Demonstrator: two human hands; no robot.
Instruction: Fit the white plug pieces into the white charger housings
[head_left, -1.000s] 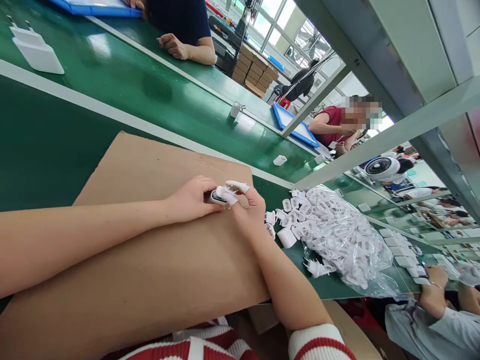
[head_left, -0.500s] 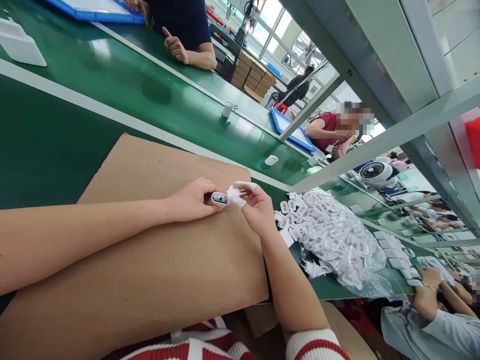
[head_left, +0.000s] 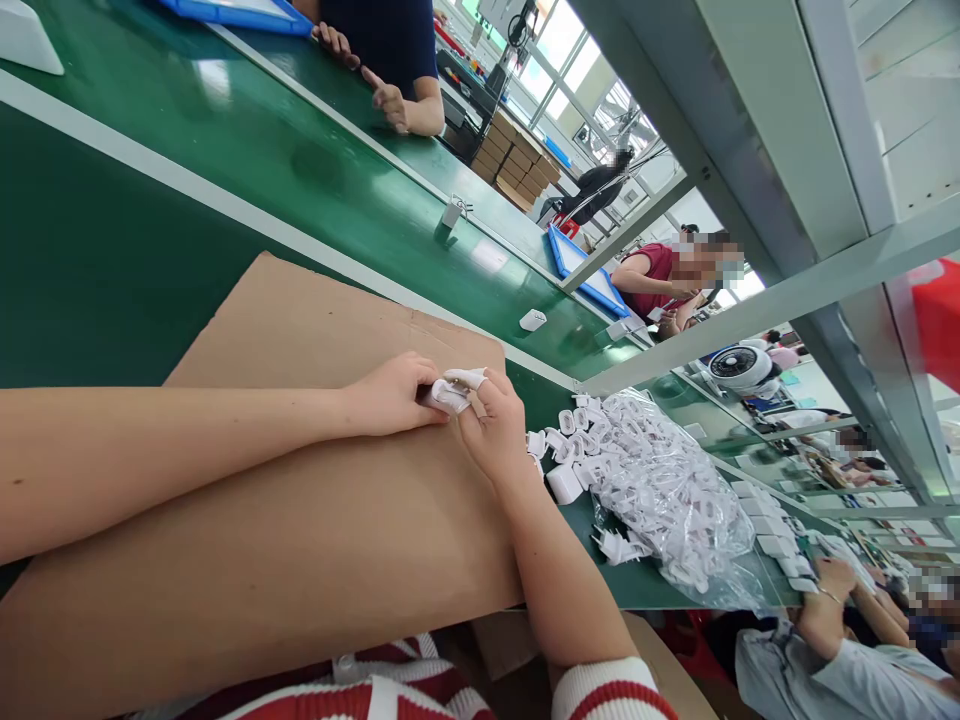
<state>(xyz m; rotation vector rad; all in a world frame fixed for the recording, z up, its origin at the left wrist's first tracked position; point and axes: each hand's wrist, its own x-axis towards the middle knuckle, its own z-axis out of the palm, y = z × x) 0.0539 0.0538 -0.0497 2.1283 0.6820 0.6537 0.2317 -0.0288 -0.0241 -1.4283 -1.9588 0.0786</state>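
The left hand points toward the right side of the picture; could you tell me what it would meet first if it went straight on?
The left hand would at once meet the small white part that both hands pinch, then the right hand. Beyond them, probably the heap of white plugs, though depth is unclear.

One cardboard sheet (head_left: 300,520) — two blue trays (head_left: 592,270)

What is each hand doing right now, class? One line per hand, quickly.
Left hand: closed on the small white charger part.
Right hand: fingers closed on the same white charger part, over the cardboard sheet.
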